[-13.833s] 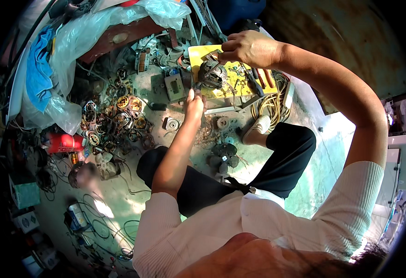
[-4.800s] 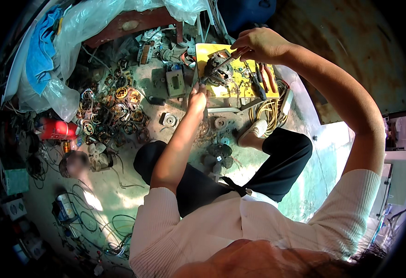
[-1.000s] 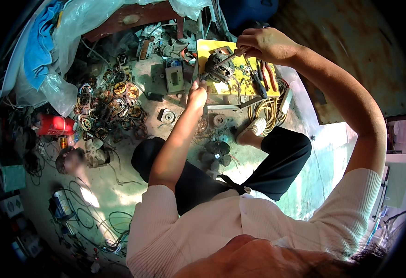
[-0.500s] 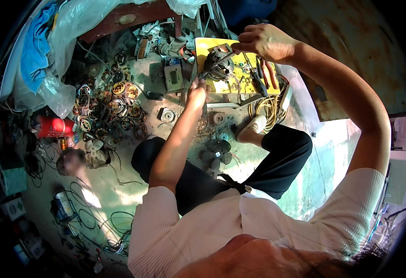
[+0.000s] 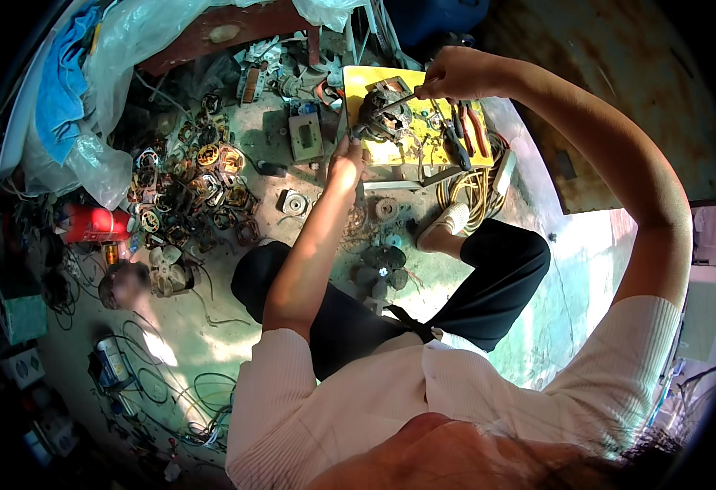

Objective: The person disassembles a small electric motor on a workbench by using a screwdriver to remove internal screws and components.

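A dark, dirty electric motor (image 5: 394,124) rests on a yellow board (image 5: 358,77) beyond my knees. My left hand (image 5: 345,165) closes its fingers on the motor's near-left end, around what looks like its shaft. Over the board's far right side, my right hand (image 5: 461,73) is closed round the end of a thin metal rod-like tool (image 5: 399,102); its handle, if any, is hidden. The tool slants down to the left, its tip against the motor. Right of the motor lie dark-handled pliers (image 5: 456,151) and red-handled pliers (image 5: 479,131).
A heap of copper-wound motor parts (image 5: 202,180) spreads over the floor at left. Near my feet are a black fan blade (image 5: 381,269) and a small round metal part (image 5: 294,203). Coiled yellowish cable (image 5: 480,196) lies beside my foot. A rusty metal panel (image 5: 619,106) stands at right.
My right hand has turned at the wrist and shifted slightly right, and the tool's angle is a little flatter. My left hand and the motor have hardly moved.
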Motion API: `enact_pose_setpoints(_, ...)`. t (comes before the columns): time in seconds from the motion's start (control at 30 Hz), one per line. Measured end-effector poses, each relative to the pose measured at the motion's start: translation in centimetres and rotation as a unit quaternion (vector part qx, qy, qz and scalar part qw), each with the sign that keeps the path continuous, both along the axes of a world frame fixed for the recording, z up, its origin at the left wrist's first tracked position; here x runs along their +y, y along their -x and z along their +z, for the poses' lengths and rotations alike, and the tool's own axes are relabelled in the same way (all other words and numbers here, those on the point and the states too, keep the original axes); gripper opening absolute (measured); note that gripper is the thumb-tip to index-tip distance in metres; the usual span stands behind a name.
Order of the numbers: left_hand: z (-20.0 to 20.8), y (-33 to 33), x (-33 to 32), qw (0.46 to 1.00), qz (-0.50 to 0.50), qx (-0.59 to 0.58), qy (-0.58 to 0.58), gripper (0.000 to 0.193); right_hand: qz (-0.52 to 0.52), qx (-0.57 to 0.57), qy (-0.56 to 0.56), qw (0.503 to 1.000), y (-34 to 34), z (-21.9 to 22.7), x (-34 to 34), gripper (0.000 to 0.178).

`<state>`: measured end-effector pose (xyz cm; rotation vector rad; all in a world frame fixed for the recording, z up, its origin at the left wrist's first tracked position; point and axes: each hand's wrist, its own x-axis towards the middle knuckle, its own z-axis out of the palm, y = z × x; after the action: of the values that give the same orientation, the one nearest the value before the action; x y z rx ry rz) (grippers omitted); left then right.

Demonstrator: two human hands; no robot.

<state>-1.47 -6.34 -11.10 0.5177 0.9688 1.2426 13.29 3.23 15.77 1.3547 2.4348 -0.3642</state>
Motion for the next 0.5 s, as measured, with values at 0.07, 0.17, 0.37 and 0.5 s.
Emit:
enact_pose_setpoints(0.07, 0.2, 0.1, -0.2, 1.0, -0.002, -0.005, -0.007, 0.024, 0.186, -0.024, -0.166, 0.968, -0.1, 0.0, -0.5, 0.017)
enact_pose_setpoints(0.17, 0.4, 0.0, -0.1, 1.0, 0.0, -0.01, -0.004, 0.024, 0.423, -0.036, -0.256, 0.868, 0.2, 0.5, 0.5, 0.014)
enact_pose_setpoints(0.37, 0.4, -0.1, 0.0, 1.0, 0.007, 0.008, 0.018, 0.025, 0.343, 0.026, -0.205, 0.916, -0.8, 0.7, 1.1, 0.023)
enact_pose_setpoints(0.5, 0.6, -0.3, 0.2, 1.0, 0.007, 0.019, 0.02, 0.024, -0.092, 0.031, 0.082, 0.992, 0.2, 2.1, 1.5, 0.039)
